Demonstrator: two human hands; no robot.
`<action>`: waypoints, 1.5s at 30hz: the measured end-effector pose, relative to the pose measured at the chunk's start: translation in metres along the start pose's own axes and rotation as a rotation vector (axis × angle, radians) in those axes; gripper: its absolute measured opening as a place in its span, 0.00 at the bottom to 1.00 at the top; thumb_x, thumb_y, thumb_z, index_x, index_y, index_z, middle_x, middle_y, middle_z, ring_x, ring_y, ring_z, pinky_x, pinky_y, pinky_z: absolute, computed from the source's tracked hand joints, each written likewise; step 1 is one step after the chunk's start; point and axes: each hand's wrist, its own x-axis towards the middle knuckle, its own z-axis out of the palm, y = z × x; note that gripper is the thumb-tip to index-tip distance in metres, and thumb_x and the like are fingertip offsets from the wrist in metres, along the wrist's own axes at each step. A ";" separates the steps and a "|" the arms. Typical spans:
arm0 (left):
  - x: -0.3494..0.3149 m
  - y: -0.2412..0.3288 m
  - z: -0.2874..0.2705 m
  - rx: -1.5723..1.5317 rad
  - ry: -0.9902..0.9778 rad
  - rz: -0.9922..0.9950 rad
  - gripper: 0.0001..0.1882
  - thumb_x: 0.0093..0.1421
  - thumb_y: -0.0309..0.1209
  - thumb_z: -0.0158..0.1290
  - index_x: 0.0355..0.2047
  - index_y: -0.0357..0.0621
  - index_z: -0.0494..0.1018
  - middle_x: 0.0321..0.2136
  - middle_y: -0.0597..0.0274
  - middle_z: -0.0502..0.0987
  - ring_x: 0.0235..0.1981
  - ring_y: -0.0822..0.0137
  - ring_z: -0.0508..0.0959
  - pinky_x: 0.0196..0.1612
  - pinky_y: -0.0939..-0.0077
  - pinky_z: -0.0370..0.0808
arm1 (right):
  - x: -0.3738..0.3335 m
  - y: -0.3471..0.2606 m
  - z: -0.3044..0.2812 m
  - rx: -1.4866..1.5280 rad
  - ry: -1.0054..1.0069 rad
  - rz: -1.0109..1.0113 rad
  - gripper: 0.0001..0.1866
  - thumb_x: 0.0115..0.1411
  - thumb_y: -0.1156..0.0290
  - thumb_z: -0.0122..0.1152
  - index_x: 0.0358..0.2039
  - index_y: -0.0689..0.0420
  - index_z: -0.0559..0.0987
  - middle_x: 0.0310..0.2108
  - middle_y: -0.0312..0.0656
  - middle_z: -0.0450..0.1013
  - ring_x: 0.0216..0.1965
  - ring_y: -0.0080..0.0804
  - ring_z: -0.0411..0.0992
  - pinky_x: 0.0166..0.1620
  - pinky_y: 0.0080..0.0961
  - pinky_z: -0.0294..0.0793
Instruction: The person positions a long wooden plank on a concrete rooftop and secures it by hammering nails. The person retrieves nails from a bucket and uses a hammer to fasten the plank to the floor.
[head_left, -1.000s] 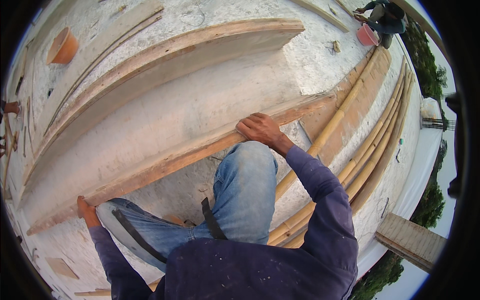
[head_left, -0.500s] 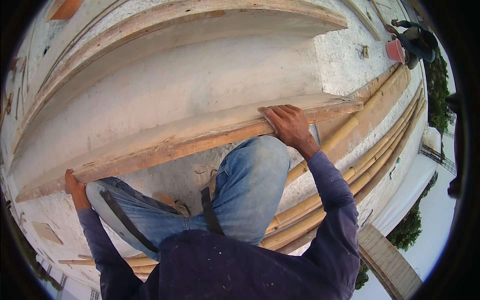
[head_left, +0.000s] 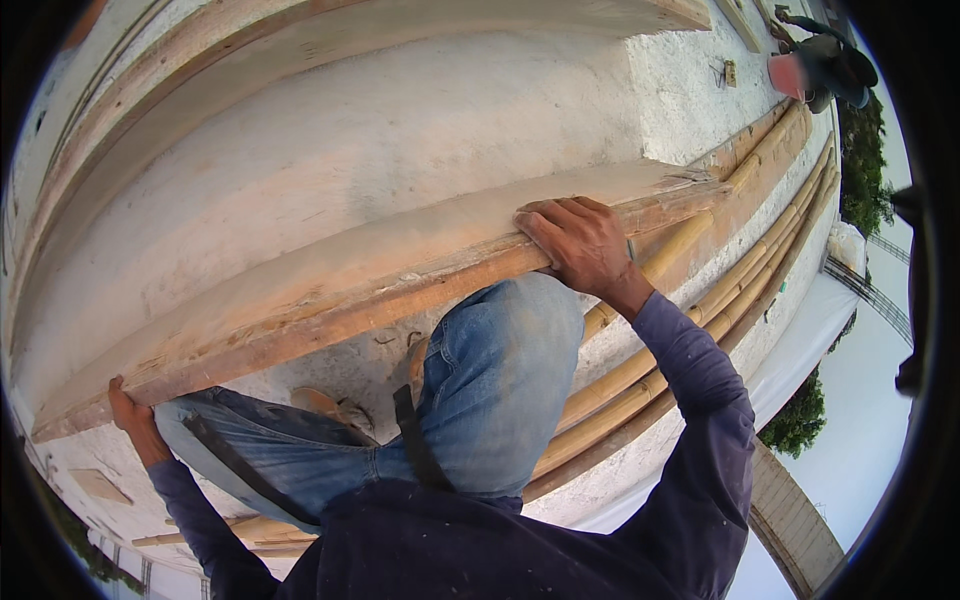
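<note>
A long, worn wooden plank point(head_left: 330, 333) stands on edge across my bent knees, its pale broad face toward the far side. Near its right end, my right hand point(head_left: 580, 243) is closed over the upper edge, fingers on the far face and thumb side toward me. My left hand point(head_left: 137, 418) grips the plank close to its left end, with the fingertips hooked over the edge. Beyond it lies a smooth pale surface point(head_left: 480, 130), bounded at the far side by a second long board point(head_left: 540, 22) that runs roughly parallel. The near plank's right end is splintered.
Several bamboo poles point(head_left: 745, 290) lie along the right on the rough whitish ground. At the upper right, a person point(head_left: 835, 65) crouches beside a pink bucket point(head_left: 787, 76). A small flat board point(head_left: 100, 487) lies at the lower left.
The view has shifted, so the far board sits higher in the picture. The near plank's pale face shows wider, and its left end is lower. Both hands keep their hold.
</note>
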 end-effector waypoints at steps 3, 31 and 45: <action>-0.012 -0.004 0.016 -0.013 0.046 0.026 0.22 0.57 0.29 0.59 0.50 0.30 0.70 0.47 0.47 0.78 0.48 0.47 0.81 0.53 0.47 0.81 | -0.001 -0.001 -0.003 0.012 -0.051 0.031 0.22 0.53 0.55 0.72 0.45 0.51 0.79 0.40 0.39 0.81 0.41 0.39 0.82 0.44 0.36 0.81; -0.037 -0.008 0.055 -0.068 0.243 0.151 0.45 0.48 0.22 0.67 0.54 0.22 0.44 0.52 0.33 0.71 0.43 0.38 0.82 0.42 0.32 0.86 | 0.001 -0.005 -0.010 0.017 -0.226 0.134 0.23 0.53 0.51 0.74 0.40 0.53 0.79 0.33 0.41 0.81 0.35 0.44 0.81 0.36 0.40 0.78; -0.022 0.005 0.045 0.300 -0.090 0.407 0.30 0.51 0.27 0.60 0.44 0.20 0.55 0.38 0.40 0.75 0.32 0.48 0.82 0.33 0.49 0.85 | 0.009 -0.002 -0.011 0.006 -0.136 0.094 0.23 0.55 0.47 0.71 0.29 0.55 0.77 0.25 0.45 0.79 0.30 0.52 0.80 0.35 0.47 0.77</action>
